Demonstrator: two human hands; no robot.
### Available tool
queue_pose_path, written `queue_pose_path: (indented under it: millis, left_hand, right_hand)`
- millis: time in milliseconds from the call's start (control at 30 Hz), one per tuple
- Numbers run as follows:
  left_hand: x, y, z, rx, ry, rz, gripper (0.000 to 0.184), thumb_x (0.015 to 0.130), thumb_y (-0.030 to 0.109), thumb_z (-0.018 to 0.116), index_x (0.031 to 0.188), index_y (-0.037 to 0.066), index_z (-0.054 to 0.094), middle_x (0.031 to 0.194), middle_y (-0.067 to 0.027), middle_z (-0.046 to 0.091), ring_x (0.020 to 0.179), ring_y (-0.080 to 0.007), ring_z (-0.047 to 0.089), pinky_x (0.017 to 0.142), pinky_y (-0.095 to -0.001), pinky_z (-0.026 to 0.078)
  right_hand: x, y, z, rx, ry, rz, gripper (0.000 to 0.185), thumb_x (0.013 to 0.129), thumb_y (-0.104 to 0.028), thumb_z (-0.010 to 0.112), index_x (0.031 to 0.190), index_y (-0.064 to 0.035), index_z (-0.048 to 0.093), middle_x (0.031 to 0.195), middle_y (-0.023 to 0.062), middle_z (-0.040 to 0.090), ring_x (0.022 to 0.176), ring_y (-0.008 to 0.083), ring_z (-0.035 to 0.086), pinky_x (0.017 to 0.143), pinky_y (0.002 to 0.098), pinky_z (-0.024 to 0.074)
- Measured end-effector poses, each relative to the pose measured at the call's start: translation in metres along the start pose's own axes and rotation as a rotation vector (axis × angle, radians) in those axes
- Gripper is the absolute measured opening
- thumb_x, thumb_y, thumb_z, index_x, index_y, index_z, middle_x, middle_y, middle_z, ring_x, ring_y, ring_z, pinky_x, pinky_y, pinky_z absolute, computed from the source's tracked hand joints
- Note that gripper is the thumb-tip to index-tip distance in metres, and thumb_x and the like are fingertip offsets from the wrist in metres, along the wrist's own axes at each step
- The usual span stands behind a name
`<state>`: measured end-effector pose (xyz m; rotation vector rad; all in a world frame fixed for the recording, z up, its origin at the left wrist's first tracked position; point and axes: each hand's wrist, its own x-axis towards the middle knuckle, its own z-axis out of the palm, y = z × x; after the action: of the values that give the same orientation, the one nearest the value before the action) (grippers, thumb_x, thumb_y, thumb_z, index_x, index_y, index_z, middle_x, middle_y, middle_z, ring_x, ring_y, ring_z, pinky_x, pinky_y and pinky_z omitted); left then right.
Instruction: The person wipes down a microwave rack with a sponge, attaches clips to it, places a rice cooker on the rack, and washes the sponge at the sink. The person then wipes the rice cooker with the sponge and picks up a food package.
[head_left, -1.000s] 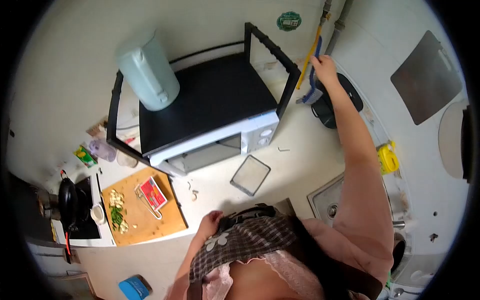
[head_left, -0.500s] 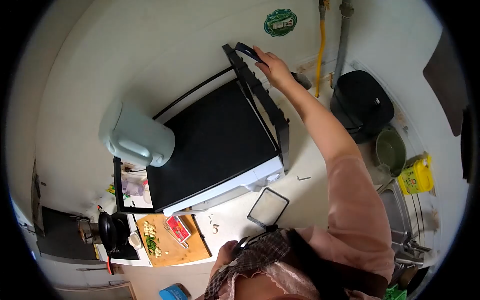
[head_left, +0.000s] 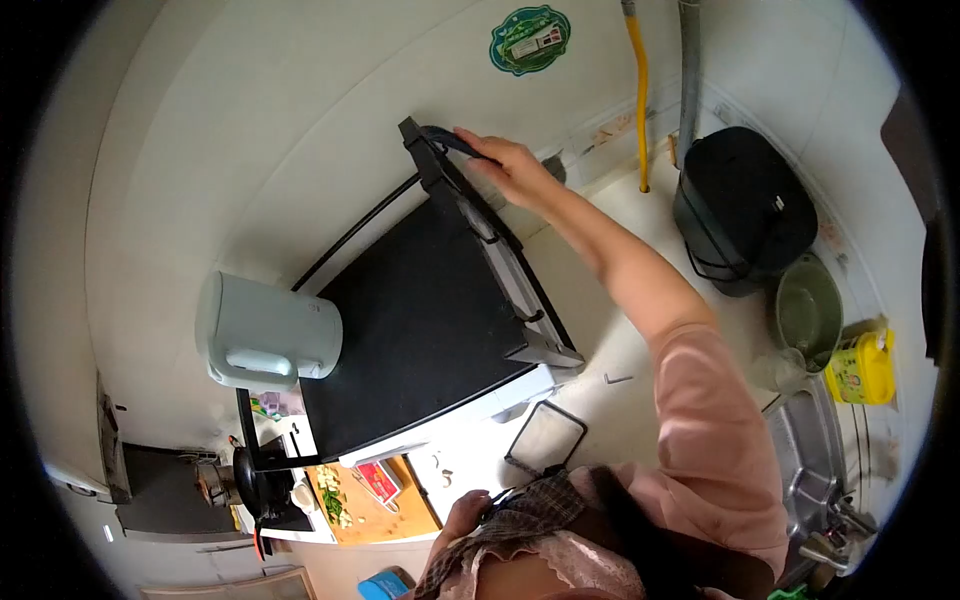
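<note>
Right hand [head_left: 515,170]: fingers and thumb closed on the dark blue, long-handled plastic brush [head_left: 450,141], positioned at the right rear corner of the black metal rack [head_left: 420,320]. Left hand [head_left: 467,512]: near the worktop [head_left: 625,430] front edge; finger state cannot be determined. Pale green plastic kettle [head_left: 270,330]: on the rack's left end.

The kettle [head_left: 262,330] at nine o'clock looks like smooth, pale, softly glossy plastic; the rack's top [head_left: 415,315] reads matt black. Toward three, the lidded bin [head_left: 748,205] seems dark plastic. The sink [head_left: 808,445], at four, is shiny metal; the cutting board [head_left: 385,520], near seven, wood.
</note>
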<state>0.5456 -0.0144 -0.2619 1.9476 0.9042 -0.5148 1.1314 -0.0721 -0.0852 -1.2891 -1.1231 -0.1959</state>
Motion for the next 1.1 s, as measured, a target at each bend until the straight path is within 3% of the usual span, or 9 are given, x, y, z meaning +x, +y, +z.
queue_pose_path:
  millis: [100, 167, 267, 367, 433, 533, 867, 967, 1100]
  left_hand:
    - [0.006, -0.001, -0.002, -0.101, -0.029, 0.029, 0.030, 0.089, 0.025, 0.053, 0.109, 0.003, 0.057, 0.097, -0.0161, 0.064, 0.088, -0.0206, 0.061, 0.079, -0.0300, 0.048]
    - [0.012, -0.011, -0.002, 0.056, -0.045, 0.264, 0.030, 0.089, 0.024, 0.053, 0.109, 0.002, 0.057, 0.095, -0.0155, 0.064, 0.087, -0.0207, 0.061, 0.077, -0.0300, 0.048]
    - [0.006, 0.024, -0.006, -0.121, -0.044, -0.050, 0.030, 0.089, 0.023, 0.053, 0.109, 0.001, 0.056, 0.094, -0.0155, 0.064, 0.087, -0.0208, 0.061, 0.077, -0.0297, 0.048]
    - [0.006, 0.039, -0.009, -0.032, -0.054, -0.090, 0.029, 0.090, 0.022, 0.053, 0.109, 0.001, 0.056, 0.093, -0.0146, 0.064, 0.086, -0.0194, 0.061, 0.076, -0.0288, 0.048]
    - [0.004, 0.041, -0.008, -0.063, -0.055, -0.097, 0.029, 0.090, 0.022, 0.053, 0.109, 0.001, 0.056, 0.093, -0.0145, 0.064, 0.086, -0.0192, 0.061, 0.076, -0.0289, 0.048]
    - [0.011, 0.017, -0.002, -0.081, -0.058, -0.064, 0.029, 0.090, 0.021, 0.053, 0.110, 0.000, 0.056, 0.094, -0.0146, 0.064, 0.086, -0.0190, 0.060, 0.076, -0.0293, 0.048]
    - [0.008, 0.022, -0.002, 0.007, -0.049, -0.077, 0.032, 0.089, 0.022, 0.054, 0.110, -0.001, 0.055, 0.097, -0.0165, 0.064, 0.090, -0.0220, 0.061, 0.079, -0.0310, 0.048]
    - [0.004, 0.029, -0.002, -0.037, -0.068, -0.098, 0.033, 0.089, 0.024, 0.053, 0.111, 0.000, 0.055, 0.097, -0.0157, 0.064, 0.089, -0.0225, 0.061, 0.079, -0.0313, 0.047]
    - [0.004, 0.019, -0.001, -0.018, -0.058, -0.062, 0.034, 0.090, 0.025, 0.053, 0.110, -0.002, 0.056, 0.095, -0.0152, 0.064, 0.087, -0.0209, 0.061, 0.077, -0.0306, 0.048]
  right_hand:
    - [-0.001, 0.001, 0.008, 0.033, 0.009, 0.029, 0.043, 0.088, -0.012, 0.053, 0.129, -0.0033, 0.044, 0.099, 0.0151, 0.059, 0.088, 0.0219, 0.056, 0.078, 0.0277, 0.0419]
    - [-0.003, -0.001, 0.010, 0.072, 0.010, 0.029, 0.043, 0.088, -0.015, 0.052, 0.129, -0.0019, 0.043, 0.099, 0.0161, 0.059, 0.089, 0.0239, 0.056, 0.079, 0.0290, 0.0422]
    - [-0.004, 0.003, 0.013, 0.009, -0.010, 0.092, 0.043, 0.088, -0.015, 0.052, 0.129, -0.0037, 0.043, 0.099, 0.0167, 0.059, 0.089, 0.0263, 0.057, 0.080, 0.0309, 0.0426]
    - [-0.007, 0.012, 0.017, -0.071, -0.024, 0.131, 0.043, 0.088, -0.014, 0.053, 0.129, -0.0067, 0.043, 0.099, 0.0171, 0.058, 0.090, 0.0280, 0.056, 0.082, 0.0320, 0.0425]
    - [-0.010, 0.018, 0.023, -0.061, 0.063, 0.011, 0.045, 0.087, -0.012, 0.054, 0.130, -0.0095, 0.043, 0.100, 0.0157, 0.059, 0.091, 0.0264, 0.057, 0.082, 0.0312, 0.0429]
    - [-0.014, 0.026, 0.029, 0.002, 0.048, 0.020, 0.044, 0.086, -0.019, 0.055, 0.127, -0.0093, 0.045, 0.103, 0.0204, 0.058, 0.096, 0.0351, 0.056, 0.081, 0.0370, 0.0441]
    - [-0.016, 0.022, 0.029, -0.020, 0.011, 0.097, 0.049, 0.084, -0.018, 0.058, 0.129, -0.0108, 0.042, 0.102, 0.0198, 0.059, 0.091, 0.0352, 0.058, 0.080, 0.0367, 0.0452]
    - [-0.017, 0.014, 0.025, 0.019, 0.008, 0.108, 0.053, 0.082, -0.004, 0.058, 0.131, -0.0106, 0.041, 0.105, 0.0142, 0.060, 0.094, 0.0222, 0.060, 0.085, 0.0311, 0.0447]
    - [-0.018, 0.018, 0.022, 0.013, -0.037, 0.158, 0.058, 0.078, -0.014, 0.064, 0.130, -0.0075, 0.040, 0.112, 0.0188, 0.057, 0.098, 0.0314, 0.058, 0.085, 0.0361, 0.0456]
